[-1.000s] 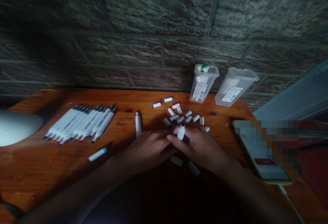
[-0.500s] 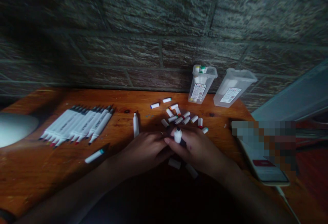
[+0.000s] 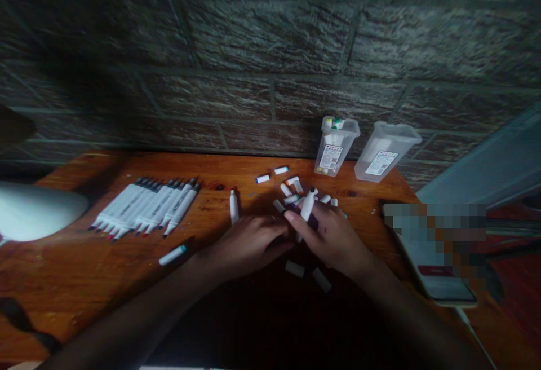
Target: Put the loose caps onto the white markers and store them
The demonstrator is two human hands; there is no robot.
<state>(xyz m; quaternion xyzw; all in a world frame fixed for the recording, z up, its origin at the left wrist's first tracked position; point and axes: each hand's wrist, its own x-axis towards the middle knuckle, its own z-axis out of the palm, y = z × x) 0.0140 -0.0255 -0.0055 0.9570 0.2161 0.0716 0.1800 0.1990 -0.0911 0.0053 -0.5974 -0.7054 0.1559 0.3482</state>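
My right hand (image 3: pixel 330 238) grips a white marker (image 3: pixel 306 207) with a black tip that points up and away from me. My left hand (image 3: pixel 246 241) lies beside it, fingers curled, its fingertips touching the right hand near the marker's lower end; whether it holds anything is hidden. Just beyond both hands lies a scatter of several small white marker caps (image 3: pixel 291 190) with coloured ends. Two more caps (image 3: pixel 307 274) lie under my right wrist.
A row of several white markers (image 3: pixel 146 207) lies at the left on the wooden table (image 3: pixel 76 280). A single marker (image 3: pixel 233 206) and a capped one (image 3: pixel 172 255) lie loose. Two clear plastic cases (image 3: pixel 336 145) (image 3: pixel 386 151) stand by the brick wall. A phone (image 3: pixel 439 280) lies right.
The marker in my right hand has tilted and risen, its black tip now pointing further away. The camera view has shifted slightly; both hands stay together.
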